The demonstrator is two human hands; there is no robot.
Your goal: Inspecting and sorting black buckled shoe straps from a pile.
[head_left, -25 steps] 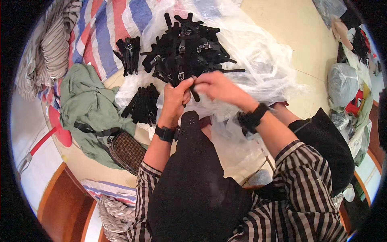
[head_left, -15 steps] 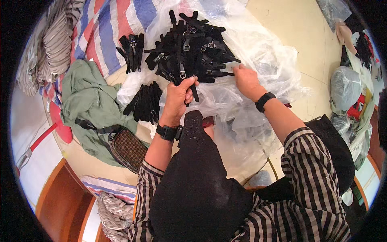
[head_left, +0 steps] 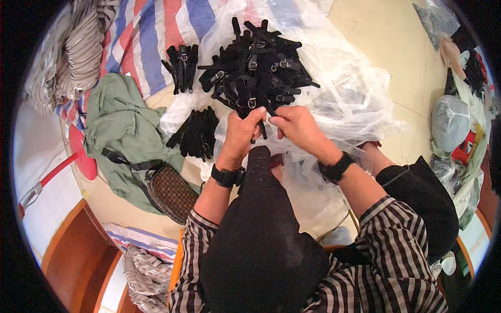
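Observation:
A heap of short black straps with silver buckles (head_left: 255, 68) lies in front of me on clear plastic sheeting (head_left: 349, 88). At the near edge of the heap my left hand (head_left: 240, 134) is closed round a few black straps, their ends poking out below the fingers. Right beside it, my right hand (head_left: 301, 128) pinches the end of one black strap (head_left: 270, 110); the fingers hide most of it. To the left of the heap lie a small buckled strap bundle (head_left: 182, 68) and a fanned bundle of plain black straps (head_left: 195, 134).
Green cloth (head_left: 117, 120) and a brown patterned pouch (head_left: 172, 193) lie at the left. Behind them are a striped woven sheet (head_left: 156, 47) and grey folded bundles (head_left: 83, 52). Filled plastic bags (head_left: 450, 122) line the right side. My black-clad knee (head_left: 261, 224) rises below my hands.
My right hand has moved left from the heap's right edge to beside my left hand, bringing a strap. My left hand keeps its grip. The whole view has shifted slightly.

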